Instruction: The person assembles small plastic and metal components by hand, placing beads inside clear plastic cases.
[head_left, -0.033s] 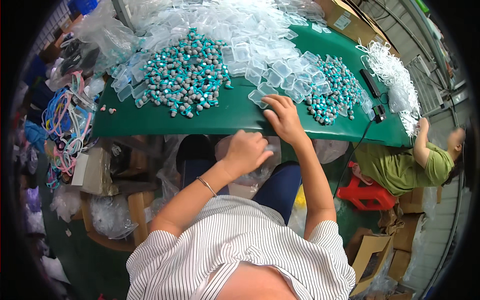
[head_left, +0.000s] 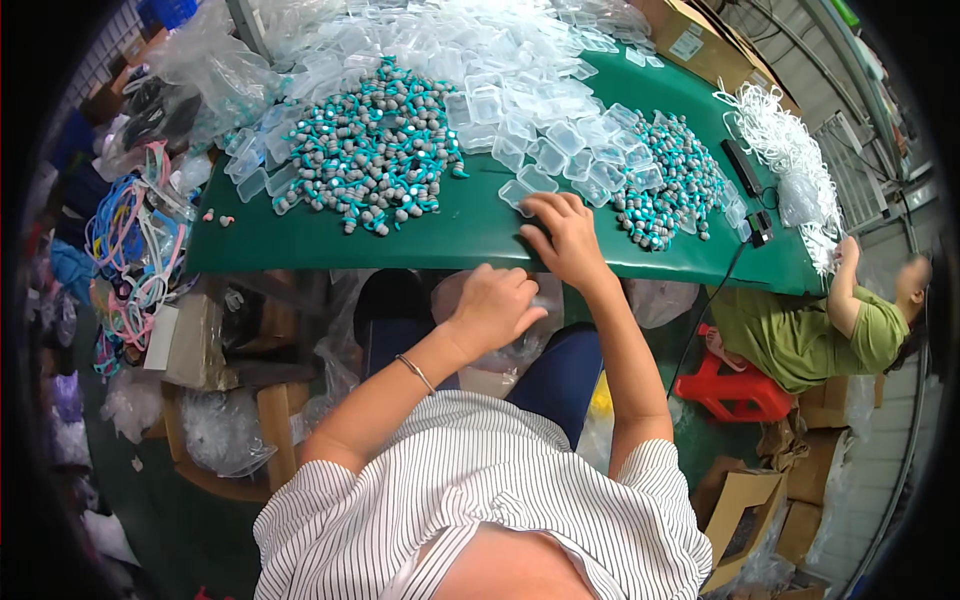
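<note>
My right hand [head_left: 570, 240] is over the near edge of the green table, fingers apart and slightly bent, thumb spread. Its fingertips reach a clear plastic box [head_left: 513, 192]; whether they touch it I cannot tell. My left hand [head_left: 492, 305] is above my lap just off the table edge, fingers curled in and thumb pointing right. Anything inside its curled fingers is hidden. On the table lie a large pile of small grey-and-teal pieces [head_left: 375, 150] at the left and a smaller similar pile [head_left: 660, 185] at the right.
Many clear plastic boxes [head_left: 480, 60] are heaped at the back of the green table [head_left: 480, 240]. White cords [head_left: 780, 130] lie at the right, near a co-worker in a green shirt [head_left: 800, 335] by a red stool [head_left: 735, 390]. Coloured cables [head_left: 130, 240] hang at the left.
Both hands shift only slightly. A faint translucent patch beside my left thumb earlier no longer shows there.
</note>
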